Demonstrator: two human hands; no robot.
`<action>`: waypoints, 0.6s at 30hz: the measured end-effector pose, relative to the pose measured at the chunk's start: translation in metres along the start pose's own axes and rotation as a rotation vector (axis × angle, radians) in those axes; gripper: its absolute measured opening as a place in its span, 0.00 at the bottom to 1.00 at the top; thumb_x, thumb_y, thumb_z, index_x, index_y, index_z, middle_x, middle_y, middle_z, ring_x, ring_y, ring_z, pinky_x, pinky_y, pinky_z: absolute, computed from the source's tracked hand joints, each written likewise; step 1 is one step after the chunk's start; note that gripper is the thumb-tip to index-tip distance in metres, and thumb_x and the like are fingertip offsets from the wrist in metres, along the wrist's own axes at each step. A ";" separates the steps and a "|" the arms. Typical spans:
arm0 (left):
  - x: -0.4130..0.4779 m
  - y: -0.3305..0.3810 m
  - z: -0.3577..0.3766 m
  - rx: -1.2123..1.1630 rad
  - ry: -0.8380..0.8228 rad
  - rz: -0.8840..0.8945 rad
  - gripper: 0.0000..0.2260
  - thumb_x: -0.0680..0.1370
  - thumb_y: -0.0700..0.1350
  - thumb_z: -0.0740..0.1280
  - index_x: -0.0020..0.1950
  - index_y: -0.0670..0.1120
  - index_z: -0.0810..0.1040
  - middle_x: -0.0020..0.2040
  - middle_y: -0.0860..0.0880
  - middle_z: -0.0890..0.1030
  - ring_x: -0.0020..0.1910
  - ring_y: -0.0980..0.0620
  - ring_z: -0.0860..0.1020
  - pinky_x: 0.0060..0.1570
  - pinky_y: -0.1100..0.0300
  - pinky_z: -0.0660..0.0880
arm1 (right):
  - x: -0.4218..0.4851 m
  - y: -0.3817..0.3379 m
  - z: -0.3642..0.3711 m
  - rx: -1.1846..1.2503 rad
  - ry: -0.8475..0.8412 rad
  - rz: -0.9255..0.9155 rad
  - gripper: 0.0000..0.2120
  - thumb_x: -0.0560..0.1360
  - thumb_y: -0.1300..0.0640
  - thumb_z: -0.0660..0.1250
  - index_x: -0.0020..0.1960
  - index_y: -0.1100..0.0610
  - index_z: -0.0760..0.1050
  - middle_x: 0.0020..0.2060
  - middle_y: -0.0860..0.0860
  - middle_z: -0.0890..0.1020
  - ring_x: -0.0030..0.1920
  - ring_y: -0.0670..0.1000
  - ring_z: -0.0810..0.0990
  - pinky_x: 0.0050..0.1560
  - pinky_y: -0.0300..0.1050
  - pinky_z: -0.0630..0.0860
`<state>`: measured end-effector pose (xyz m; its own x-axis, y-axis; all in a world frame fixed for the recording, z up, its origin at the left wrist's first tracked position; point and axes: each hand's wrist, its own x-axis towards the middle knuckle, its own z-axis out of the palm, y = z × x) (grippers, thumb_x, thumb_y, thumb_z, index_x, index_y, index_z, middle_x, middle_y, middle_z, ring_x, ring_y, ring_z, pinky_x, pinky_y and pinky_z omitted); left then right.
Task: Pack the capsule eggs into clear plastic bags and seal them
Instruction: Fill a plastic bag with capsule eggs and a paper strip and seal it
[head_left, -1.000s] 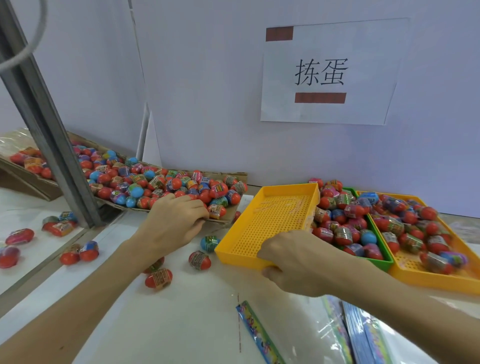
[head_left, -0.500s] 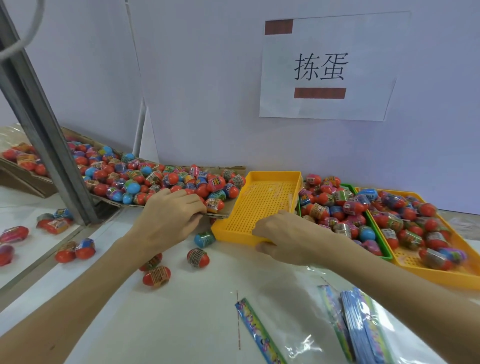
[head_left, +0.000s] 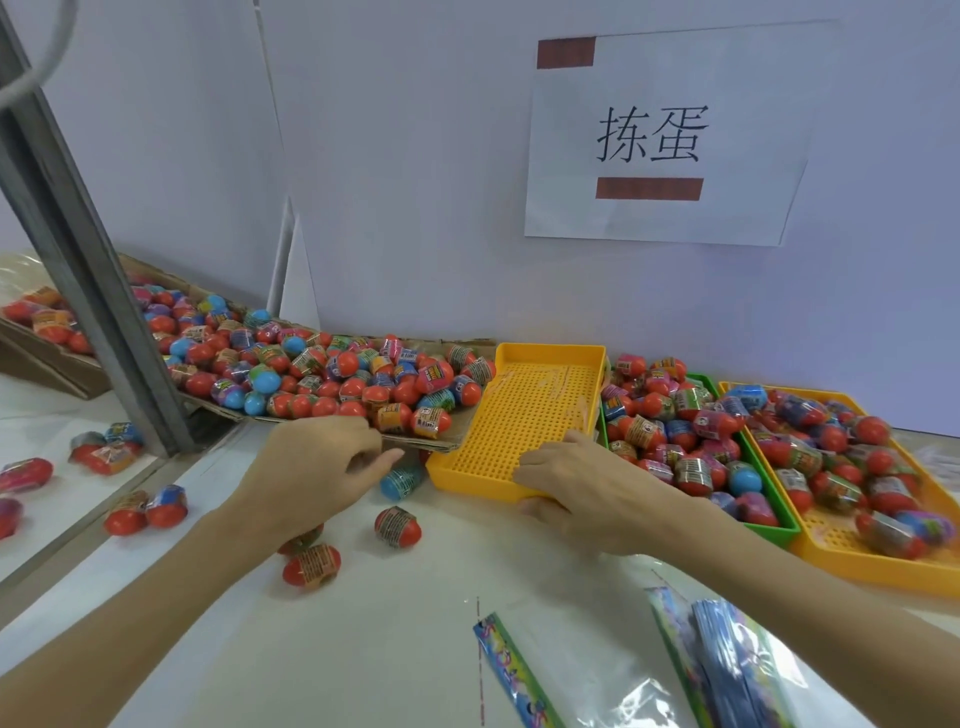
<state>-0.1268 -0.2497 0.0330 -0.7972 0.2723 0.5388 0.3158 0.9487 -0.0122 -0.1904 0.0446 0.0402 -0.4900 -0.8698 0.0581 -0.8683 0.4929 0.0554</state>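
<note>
The near rim of an empty yellow perforated plastic tray (head_left: 524, 415) was gripped by the right hand (head_left: 582, 491), fingers inside, thumb under the edge. The left hand (head_left: 311, 467), fingers loosely curled and empty, was held at the edge of a cardboard sheet (head_left: 441, 441) heaped with red and blue capsule eggs (head_left: 332, 374). Clear plastic bags with colourful headers (head_left: 727, 670) were laid nearest the person on the white table (head_left: 389, 649).
</note>
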 end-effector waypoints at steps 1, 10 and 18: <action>-0.002 0.000 0.000 -0.010 -0.055 -0.015 0.21 0.79 0.59 0.57 0.38 0.49 0.82 0.35 0.55 0.79 0.34 0.55 0.76 0.30 0.57 0.76 | 0.000 0.001 -0.001 0.005 0.002 0.000 0.10 0.84 0.49 0.57 0.48 0.53 0.71 0.44 0.47 0.74 0.46 0.50 0.70 0.49 0.49 0.60; -0.009 0.005 0.015 -0.111 -0.377 -0.095 0.16 0.85 0.54 0.56 0.72 0.55 0.71 0.64 0.57 0.77 0.61 0.57 0.75 0.59 0.59 0.72 | 0.007 0.001 -0.008 0.007 0.030 -0.025 0.09 0.84 0.48 0.59 0.46 0.49 0.68 0.42 0.44 0.72 0.44 0.48 0.68 0.51 0.47 0.62; 0.007 -0.003 0.030 -0.086 -0.534 -0.054 0.23 0.83 0.59 0.58 0.78 0.60 0.60 0.73 0.57 0.71 0.69 0.56 0.70 0.69 0.57 0.68 | 0.006 0.002 -0.006 0.039 0.015 0.006 0.09 0.84 0.47 0.58 0.48 0.50 0.71 0.44 0.45 0.75 0.46 0.48 0.71 0.58 0.50 0.64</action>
<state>-0.1485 -0.2455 0.0119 -0.9570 0.2881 0.0338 0.2900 0.9533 0.0846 -0.1949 0.0402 0.0472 -0.4944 -0.8662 0.0732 -0.8678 0.4967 0.0166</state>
